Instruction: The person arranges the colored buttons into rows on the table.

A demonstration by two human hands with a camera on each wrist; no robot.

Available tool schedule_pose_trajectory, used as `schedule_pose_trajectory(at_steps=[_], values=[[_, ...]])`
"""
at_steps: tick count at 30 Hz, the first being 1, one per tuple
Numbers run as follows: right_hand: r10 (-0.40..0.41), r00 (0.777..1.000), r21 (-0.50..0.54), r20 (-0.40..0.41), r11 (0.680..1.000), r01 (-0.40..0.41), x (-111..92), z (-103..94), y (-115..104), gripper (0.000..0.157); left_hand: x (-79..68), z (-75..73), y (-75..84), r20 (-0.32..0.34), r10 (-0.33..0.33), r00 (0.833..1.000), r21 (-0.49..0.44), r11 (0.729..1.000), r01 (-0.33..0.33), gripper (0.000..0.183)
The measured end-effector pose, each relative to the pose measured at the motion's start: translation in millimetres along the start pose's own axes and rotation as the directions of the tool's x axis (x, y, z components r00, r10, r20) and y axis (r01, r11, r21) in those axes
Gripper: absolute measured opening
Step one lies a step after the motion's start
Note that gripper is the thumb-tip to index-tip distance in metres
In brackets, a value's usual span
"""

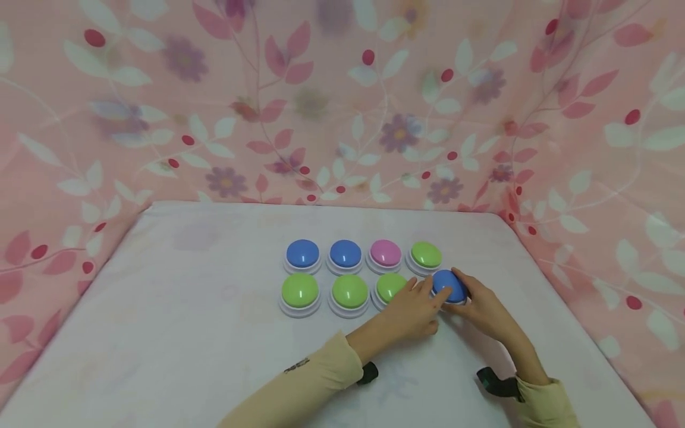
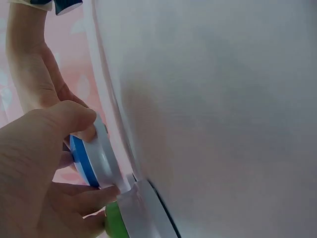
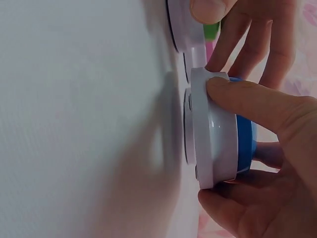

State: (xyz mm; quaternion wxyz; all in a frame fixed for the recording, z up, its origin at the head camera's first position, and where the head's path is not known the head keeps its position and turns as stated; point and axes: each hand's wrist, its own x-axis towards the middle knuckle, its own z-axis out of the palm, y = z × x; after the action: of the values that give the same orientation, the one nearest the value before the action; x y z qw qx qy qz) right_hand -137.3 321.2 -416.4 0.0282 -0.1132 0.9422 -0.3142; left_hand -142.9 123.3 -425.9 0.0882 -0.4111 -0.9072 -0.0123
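A blue push button (image 1: 448, 286) with a white round base (image 3: 218, 134) is at the right end of the front row. My right hand (image 1: 487, 312) grips its base, the thumb on the near side and fingers around the far side. In the right wrist view the base looks lifted off the cloth, with a shadow under it. My left hand (image 1: 409, 312) reaches in from the left, its fingers extended and one finger lying over the blue dome. Beside that hand is a green button (image 1: 389, 286), partly hidden by it. In the left wrist view, the left thumb appears in front of the blue button's base (image 2: 105, 153).
Two more green buttons (image 1: 350, 292) continue the front row leftward. Behind stand two blue buttons (image 1: 302, 254), a pink button (image 1: 385, 254) and a green button (image 1: 426, 255). All are on a white tablecloth (image 1: 176, 309), enclosed by pink floral fabric (image 1: 332, 107).
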Motion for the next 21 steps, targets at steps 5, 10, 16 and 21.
schedule_pose_trajectory(at_steps=[5,10,16,21], values=[[0.01,1.0,0.002,0.025,1.0,-0.01,3,8.9,-1,0.084,-6.3,2.5,-0.4,-0.003,0.005,1.0,0.088,0.996,-0.005,0.067],[0.012,0.999,-0.011,0.043,1.0,-0.012,6,16.4,-1,0.083,-11.1,4.0,-2.3,-0.052,0.019,0.998,0.198,0.98,-0.009,0.058],[0.007,0.999,-0.013,0.041,1.0,-0.006,7,20.4,-1,0.084,-14.1,2.5,-3.1,-0.098,0.03,0.995,0.263,0.965,-0.003,0.048],[0.017,0.999,-0.031,0.05,0.999,-0.016,8,19.6,-1,0.084,-14.4,2.7,-0.5,-0.088,0.027,0.996,0.289,0.957,0.0,0.048]])
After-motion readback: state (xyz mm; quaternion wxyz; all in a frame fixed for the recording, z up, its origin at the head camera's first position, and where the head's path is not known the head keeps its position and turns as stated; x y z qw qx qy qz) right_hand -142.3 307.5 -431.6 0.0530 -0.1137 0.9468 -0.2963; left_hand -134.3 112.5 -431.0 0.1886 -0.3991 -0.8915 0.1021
